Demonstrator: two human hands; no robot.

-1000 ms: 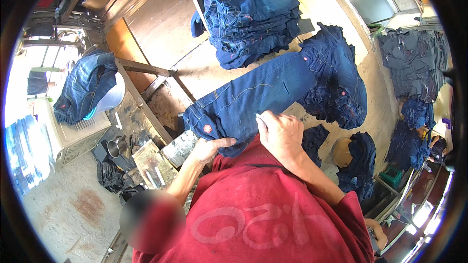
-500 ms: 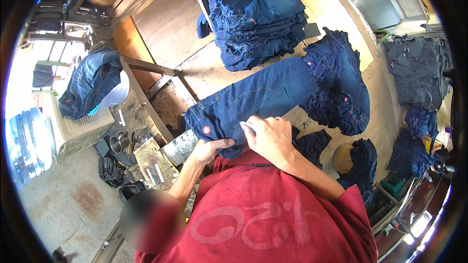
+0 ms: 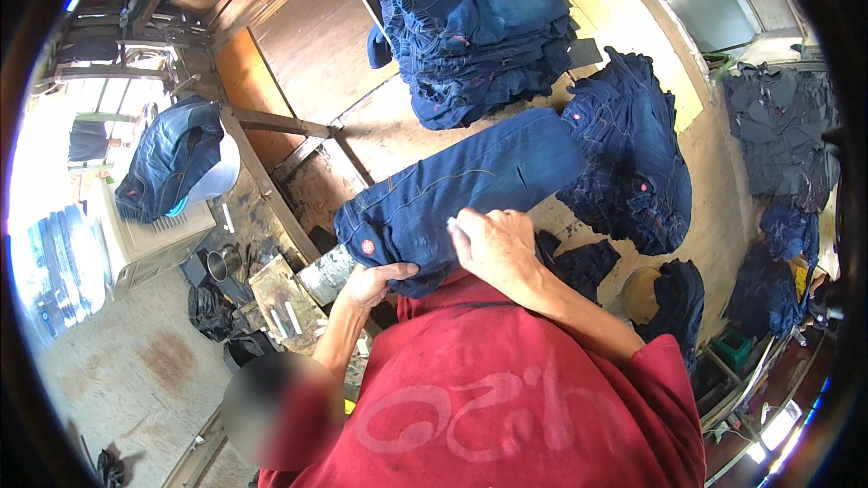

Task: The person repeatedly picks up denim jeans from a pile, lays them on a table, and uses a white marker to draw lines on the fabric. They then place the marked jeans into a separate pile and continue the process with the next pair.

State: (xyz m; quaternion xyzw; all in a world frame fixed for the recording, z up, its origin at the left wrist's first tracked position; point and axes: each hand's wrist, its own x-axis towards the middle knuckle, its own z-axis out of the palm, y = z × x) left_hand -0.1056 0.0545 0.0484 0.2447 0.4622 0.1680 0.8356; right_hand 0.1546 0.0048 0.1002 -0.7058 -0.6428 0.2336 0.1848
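Clearly soft and heavy, the dark blue jeans (image 3: 470, 185) lie flat across the tabletop (image 3: 398, 131), running from the waistband at about 8 o'clock of the picture's middle toward the legs at 2 o'clock, where they meet a heaped pile of jeans (image 3: 633, 154). The left hand (image 3: 375, 282) has its grip closed on the near edge of the waistband, thumb on top, fingers tucked beneath. The right hand (image 3: 493, 244) rests on the cloth just at 3 o'clock of the left, pinching a small pale piece, perhaps chalk (image 3: 452, 225), between fingertips; what it is I cannot tell for sure.

Denim like this should be thick, limp and not slippery: it will drape and drag rather than hold shape, and nothing about it looks fragile. The firm doubled waistband, or the seams, looks the best hold; a single-layer pinch would only bunch it.

A taller stack of folded jeans (image 3: 479, 27) stands at 12 o'clock, well apart from both hands.
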